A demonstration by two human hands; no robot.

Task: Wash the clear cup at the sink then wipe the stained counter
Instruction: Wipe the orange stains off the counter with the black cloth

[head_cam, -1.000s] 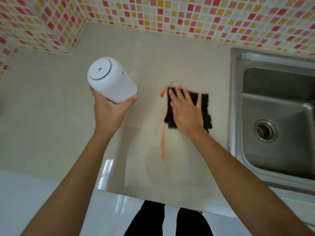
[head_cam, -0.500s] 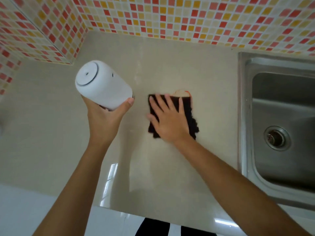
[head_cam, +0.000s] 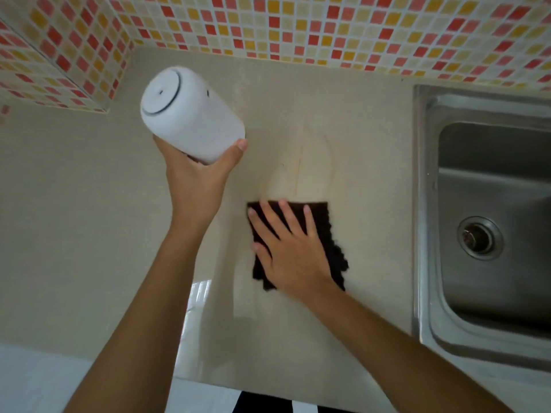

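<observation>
Left hand [head_cam: 193,180]: clamped around the lower part of a white, rounded plastic container [head_cam: 190,114], thumb tip pressed on its right side; the container is held above the tabletop, tilted so its flat circular end faces up and left.
Right hand [head_cam: 287,248]: flat, fingers spread, palm pressed down on a dark brown, rough-edged cleaning cloth [head_cam: 331,245]; not curled around anything.
Hands relative to each other: apart, the left farther from the body and higher, the right lower and nearer the sink.
Cloth: lies flat on the beige stone tabletop [head_cam: 74,234], its far edge straight, its right and near edges ragged.
Stain: a faint, pale smear [head_cam: 299,171] with a thin yellowish line runs on the tabletop just beyond the cloth's far edge, between the container and the sink.
Stainless steel sink [head_cam: 489,210]: set into the tabletop at the right, round drain [head_cam: 480,237] visible in its basin.
Clear cup: cannot tell where it is; the only vessel in view looks opaque white.
Wall: small mosaic tiles [head_cam: 298,25] in red, orange, yellow and cream, wrapping the back and left corner.
Foreground: both bare forearms reach in from the bottom edge.
</observation>
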